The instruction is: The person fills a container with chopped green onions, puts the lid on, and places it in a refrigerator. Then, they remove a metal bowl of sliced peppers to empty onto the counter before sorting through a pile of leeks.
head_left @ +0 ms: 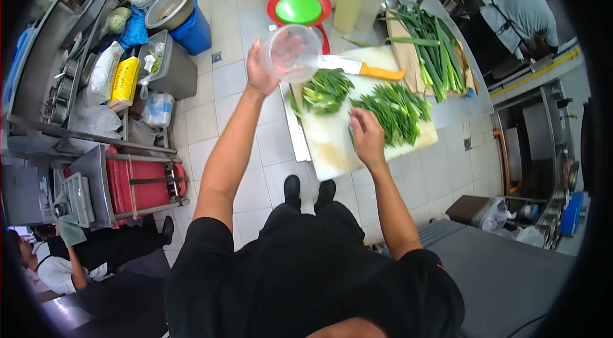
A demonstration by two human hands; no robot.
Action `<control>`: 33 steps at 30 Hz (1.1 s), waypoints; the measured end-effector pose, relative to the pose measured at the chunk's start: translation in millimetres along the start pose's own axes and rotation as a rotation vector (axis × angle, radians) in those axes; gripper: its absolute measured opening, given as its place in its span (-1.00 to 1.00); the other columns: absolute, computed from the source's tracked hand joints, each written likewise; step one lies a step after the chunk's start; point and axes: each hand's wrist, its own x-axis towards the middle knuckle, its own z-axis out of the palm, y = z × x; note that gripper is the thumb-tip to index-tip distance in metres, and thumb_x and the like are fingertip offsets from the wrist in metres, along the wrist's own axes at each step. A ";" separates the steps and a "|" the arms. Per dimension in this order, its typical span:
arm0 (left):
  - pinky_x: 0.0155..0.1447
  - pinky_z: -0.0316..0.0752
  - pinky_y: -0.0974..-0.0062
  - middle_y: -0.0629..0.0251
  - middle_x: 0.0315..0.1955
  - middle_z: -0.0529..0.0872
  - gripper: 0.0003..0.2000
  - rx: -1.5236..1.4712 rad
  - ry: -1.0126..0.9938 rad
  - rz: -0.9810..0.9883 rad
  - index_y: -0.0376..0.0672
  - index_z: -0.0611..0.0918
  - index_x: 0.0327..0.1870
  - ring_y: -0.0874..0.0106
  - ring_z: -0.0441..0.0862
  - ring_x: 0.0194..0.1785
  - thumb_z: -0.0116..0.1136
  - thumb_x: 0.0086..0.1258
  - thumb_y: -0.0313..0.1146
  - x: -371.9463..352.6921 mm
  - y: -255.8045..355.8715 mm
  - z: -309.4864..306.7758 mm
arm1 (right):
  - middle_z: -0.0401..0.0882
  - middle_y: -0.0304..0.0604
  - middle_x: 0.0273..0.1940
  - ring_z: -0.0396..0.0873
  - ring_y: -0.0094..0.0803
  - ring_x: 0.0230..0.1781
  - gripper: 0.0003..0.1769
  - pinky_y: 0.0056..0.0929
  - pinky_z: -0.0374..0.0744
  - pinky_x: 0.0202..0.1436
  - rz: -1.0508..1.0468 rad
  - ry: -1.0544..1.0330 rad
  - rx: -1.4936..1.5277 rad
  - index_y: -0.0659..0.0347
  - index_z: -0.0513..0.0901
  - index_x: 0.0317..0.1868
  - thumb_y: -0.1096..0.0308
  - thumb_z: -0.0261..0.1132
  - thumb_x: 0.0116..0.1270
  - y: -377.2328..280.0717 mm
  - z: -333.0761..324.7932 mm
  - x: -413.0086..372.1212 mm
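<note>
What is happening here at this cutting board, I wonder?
A person stands at a white cutting board. The left hand holds a clear plastic container up above the board. The right hand rests on the board at the edge of a pile of cut greens. An orange-handled knife lies on the board, untouched. Long uncut green stalks lie further back, beyond the board.

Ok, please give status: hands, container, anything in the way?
Left hand holds clear container near board. Right hand on cut greens, grip unclear. Knife lies on board beyond greens.
</note>
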 end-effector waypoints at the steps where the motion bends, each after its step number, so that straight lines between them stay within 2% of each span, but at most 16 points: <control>1: 0.33 0.33 -0.07 0.09 0.34 0.40 -0.23 -0.188 -0.073 -0.055 -0.17 0.32 0.42 0.06 0.33 0.40 -0.26 0.39 0.29 -2.0 -0.4 -0.6 | 0.64 -0.06 -0.25 0.61 -0.34 -0.38 -0.85 -0.44 0.59 -0.30 0.107 0.035 0.044 0.36 0.62 -0.12 0.49 0.19 0.38 3.8 0.1 -3.9; 2: 0.32 0.31 -0.18 0.00 0.35 0.37 -0.22 -0.264 -0.101 -0.064 -0.14 0.29 0.43 -0.01 0.29 0.41 -0.26 0.39 0.31 -3.5 -1.5 -1.3 | 0.64 -0.11 -0.30 0.59 -0.46 -0.49 -0.86 -0.51 0.57 -0.40 0.219 0.068 0.087 0.36 0.61 -0.12 0.48 0.18 0.41 5.3 -0.4 -7.6; 6: 0.32 0.30 -0.12 -0.11 0.39 0.27 -0.20 -0.524 -0.291 -0.117 -0.21 0.28 0.44 -0.11 0.15 0.46 -0.18 0.37 0.29 -15.5 5.8 1.6 | 0.55 -0.32 -0.51 0.38 -0.72 -0.68 -0.81 -0.67 0.37 -0.65 0.397 0.123 0.174 0.30 0.62 -0.16 0.35 0.15 0.48 -14.5 -4.4 -7.2; 9: 0.32 0.31 -0.11 -0.11 0.40 0.24 -0.20 -0.585 -0.280 -0.158 -0.24 0.27 0.42 -0.12 0.16 0.45 -0.16 0.38 0.28 -30.8 19.7 3.6 | 0.51 -0.32 -0.56 0.35 -0.72 -0.69 -0.79 -0.66 0.30 -0.65 0.464 0.109 0.166 0.28 0.63 -0.23 0.31 0.17 0.48 -36.6 -3.4 -1.4; 10: 0.29 0.34 -0.15 -0.12 0.42 0.21 -0.22 -0.521 -0.131 -0.161 -0.20 0.27 0.42 -0.15 0.15 0.45 -0.18 0.39 0.29 -39.8 25.7 8.7 | 0.43 -0.35 -0.61 0.34 -0.68 -0.65 -0.67 -0.60 0.29 -0.60 0.413 0.103 0.088 0.28 0.61 -0.34 0.22 0.13 0.51 -33.2 -0.6 0.0; 13: 0.24 0.38 -0.22 -0.13 0.42 0.19 -0.25 -0.639 -0.249 -0.174 -0.09 0.25 0.44 -0.18 0.15 0.45 -0.19 0.40 0.28 -59.3 35.2 -10.1 | 0.45 -0.27 -0.61 0.35 -0.56 -0.61 -0.59 -0.48 0.35 -0.50 0.193 0.091 -0.026 0.32 0.58 -0.40 0.16 0.10 0.52 -36.7 10.2 6.4; 15: 0.18 0.41 -0.30 -0.17 0.42 0.18 -0.30 -0.530 -0.203 -0.114 0.02 0.24 0.46 -0.19 0.14 0.45 -0.17 0.41 0.26 -81.2 41.7 -24.2 | 0.47 -0.15 -0.58 0.38 -0.44 -0.56 -0.57 -0.39 0.41 -0.43 0.019 0.128 -0.096 0.33 0.57 -0.38 0.11 0.10 0.50 -42.7 15.2 12.4; 17: 0.16 0.41 -0.32 -0.18 0.42 0.17 -0.30 -0.442 -0.110 -0.130 0.05 0.21 0.47 -0.19 0.13 0.46 -0.16 0.41 0.25 -108.2 49.2 -35.8 | 0.51 -0.05 -0.52 0.44 -0.37 -0.54 -0.63 -0.37 0.45 -0.40 0.017 0.080 -0.315 0.30 0.61 -0.32 0.12 0.16 0.45 -34.8 -12.9 16.4; 21: 0.11 0.44 -0.32 -0.20 0.43 0.13 -0.30 -0.485 0.004 -0.172 0.06 0.15 0.49 -0.18 0.11 0.46 -0.17 0.43 0.23 -178.0 42.4 -79.1 | 0.62 -0.13 -0.46 0.55 -0.23 -0.48 -0.57 -0.34 0.51 -0.34 0.223 0.231 -0.507 0.26 0.66 -0.24 -0.02 0.27 0.35 -29.4 -89.7 29.7; 22: 0.12 0.43 -0.34 -0.21 0.43 0.11 -0.31 -0.514 0.018 -0.171 0.06 0.14 0.49 -0.20 0.09 0.46 -0.18 0.43 0.21 -196.5 37.6 -83.3 | 0.68 -0.04 -0.27 0.61 -0.15 -0.27 -0.50 -0.26 0.56 -0.14 0.270 0.159 -0.521 0.28 0.66 -0.15 -0.07 0.31 0.30 -15.5 -111.5 33.4; 24: 0.12 0.43 -0.37 -0.22 0.43 0.11 -0.31 -0.543 0.046 -0.153 0.06 0.13 0.49 -0.21 0.09 0.46 -0.17 0.43 0.21 -228.8 24.4 -90.4 | 0.65 0.04 -0.15 0.60 -0.10 -0.14 -0.47 -0.23 0.53 -0.01 0.167 0.099 -0.719 0.30 0.65 -0.10 -0.08 0.31 0.30 6.7 -133.7 39.5; 25: 0.11 0.42 -0.39 -0.23 0.42 0.10 -0.30 -0.554 0.075 -0.128 0.05 0.13 0.49 -0.22 0.08 0.46 -0.17 0.43 0.21 -238.7 19.0 -86.3 | 0.63 0.12 -0.04 0.58 -0.06 0.00 -0.44 -0.19 0.50 0.11 0.053 0.040 -0.895 0.32 0.63 -0.05 -0.09 0.31 0.29 3.2 -137.0 43.3; 26: 0.12 0.40 -0.43 -0.23 0.43 0.09 -0.29 -0.604 0.089 -0.123 0.05 0.12 0.50 -0.24 0.08 0.45 -0.15 0.42 0.21 -247.7 13.4 -80.6 | 0.55 0.20 0.09 0.47 0.03 0.17 -0.37 -0.16 0.40 0.27 0.102 -0.072 -0.908 0.37 0.61 0.01 -0.11 0.30 0.29 -0.2 -140.2 46.7; 30: 0.10 0.38 -0.41 -0.15 0.44 0.13 -0.33 -0.519 0.145 -0.103 0.07 0.17 0.49 -0.18 0.11 0.46 -0.16 0.44 0.20 -257.2 -8.4 -32.0 | 0.52 0.25 0.12 0.47 0.06 0.18 -0.31 -0.16 0.38 0.30 0.154 -0.182 -0.871 0.42 0.59 0.04 -0.16 0.22 0.33 34.6 -163.8 68.1; 32: 0.19 0.29 -0.45 -0.14 0.44 0.14 -0.34 -0.494 0.127 -0.043 0.04 0.19 0.48 -0.20 0.10 0.46 -0.16 0.44 0.18 -249.5 -26.4 -0.2 | 0.45 0.34 0.19 0.40 0.12 0.25 -0.24 -0.16 0.31 0.37 0.463 -0.169 -0.782 0.47 0.50 0.15 -0.19 0.13 0.38 48.0 -177.4 78.1; 33: 0.19 0.29 -0.45 -0.14 0.44 0.14 -0.34 -0.486 0.141 -0.026 0.04 0.19 0.48 -0.20 0.10 0.46 -0.16 0.44 0.18 -245.1 -38.0 15.1 | 0.45 0.34 0.19 0.40 0.12 0.25 -0.24 -0.16 0.31 0.37 0.450 -0.187 -0.771 0.47 0.50 0.15 -0.19 0.13 0.38 63.6 -178.9 75.6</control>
